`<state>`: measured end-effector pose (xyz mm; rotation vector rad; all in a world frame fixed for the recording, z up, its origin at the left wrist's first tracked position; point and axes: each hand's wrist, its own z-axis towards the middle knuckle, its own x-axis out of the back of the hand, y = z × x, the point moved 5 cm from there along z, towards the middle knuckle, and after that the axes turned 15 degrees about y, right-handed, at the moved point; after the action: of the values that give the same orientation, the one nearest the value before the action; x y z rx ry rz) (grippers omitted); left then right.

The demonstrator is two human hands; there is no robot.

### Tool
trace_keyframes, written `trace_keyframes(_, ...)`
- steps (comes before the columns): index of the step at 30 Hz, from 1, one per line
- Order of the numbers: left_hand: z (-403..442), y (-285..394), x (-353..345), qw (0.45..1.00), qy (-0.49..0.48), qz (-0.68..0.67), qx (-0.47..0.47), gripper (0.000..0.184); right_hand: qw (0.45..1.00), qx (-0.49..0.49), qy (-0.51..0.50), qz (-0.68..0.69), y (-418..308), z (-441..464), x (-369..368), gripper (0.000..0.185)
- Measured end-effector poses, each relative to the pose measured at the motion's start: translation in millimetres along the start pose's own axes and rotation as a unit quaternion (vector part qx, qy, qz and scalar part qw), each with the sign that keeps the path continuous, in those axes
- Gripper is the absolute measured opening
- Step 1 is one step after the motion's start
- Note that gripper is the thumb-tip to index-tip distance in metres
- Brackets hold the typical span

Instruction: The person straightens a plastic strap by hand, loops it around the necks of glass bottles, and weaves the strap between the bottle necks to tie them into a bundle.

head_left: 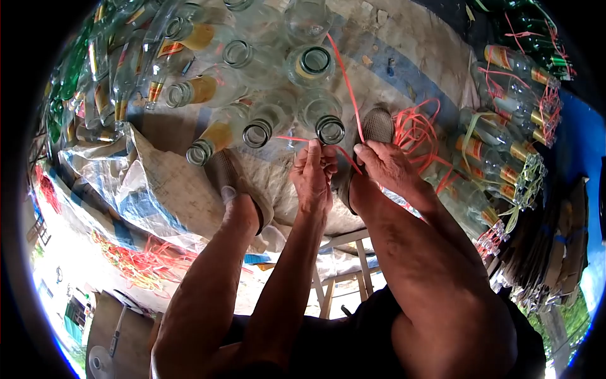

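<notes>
My left hand (312, 177) is closed in a pinch on a thin pink plastic string (344, 79), just in front of the mouth of a clear glass bottle (329, 129). My right hand (392, 165), to the right of it, is also closed on the string, thumb against fingers. One length of string runs up from the right hand past the bottles, and a short length spans toward the left hand. Another clear bottle (257, 132) stands close to my left hand. Where the string passes among the bottles is partly hidden.
Several more upright clear bottles (315, 60) stand behind. A loose tangle of pink string (420, 136) lies right of my right shoe (379, 123). String-bound bottle bundles (499, 142) lie at the right, and stacked bottles (126, 63) at the left. A woven sheet (404, 63) covers the ground.
</notes>
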<state>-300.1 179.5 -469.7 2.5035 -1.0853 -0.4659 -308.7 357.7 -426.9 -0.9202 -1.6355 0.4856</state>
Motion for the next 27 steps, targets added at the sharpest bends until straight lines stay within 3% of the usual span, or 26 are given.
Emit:
trace_keyframes(3, 2.6, -4.2, -2.3, 1.000, -0.009, -0.020, -0.007, 0.024, 0.996, 0.044, -0.063, -0.049, -2.4, -6.5, -6.7, 0.041)
trace_keyframes(4, 2.7, -4.4, -2.8, 1.000, -0.017, -0.022, -0.012, 0.024, 0.996, -0.035, -0.086, 0.003, -16.3, -4.4, 0.4, 0.042)
trace_keyframes(7, 0.6, -6.1, -5.3, 0.999, -0.045, -0.002, -0.020, 0.026, 0.985, -0.066, -0.156, 0.013, -19.1, -6.5, 1.9, 0.044)
trace_keyframes(13, -7.9, -16.6, -20.7, 0.995, -0.094, 0.004, 0.030, 0.029, 0.960, 0.050, -0.272, -0.035, -12.8, -10.7, -22.8, 0.032)
trace_keyframes(16, -9.6, -9.2, -32.2, 0.994, -0.099, 0.011, 0.038, 0.028, 0.957, 0.076, -0.268, -0.079, -15.7, -8.1, -27.4, 0.031)
trace_keyframes(19, -1.9, -10.3, -28.4, 0.993, -0.100, 0.020, 0.065, 0.028, 0.923, 0.206, -0.277, -0.170, -5.9, -11.5, -37.4, 0.029)
trace_keyframes(22, 3.6, -14.5, -30.0, 0.993, -0.102, -0.015, 0.057, 0.024, 0.967, -0.027, -0.230, -0.110, -7.8, -0.9, -1.2, 0.030)
trace_keyframes(26, 6.4, -16.3, -31.3, 0.991, -0.121, -0.036, 0.040, 0.020, 0.999, 0.029, -0.019, 0.011, -4.0, 20.3, 22.3, 0.025)
trace_keyframes(27, 5.9, -15.7, -31.8, 0.991, -0.120, -0.033, 0.044, 0.020, 0.999, 0.016, -0.032, 0.011, -2.5, 22.7, 18.2, 0.025)
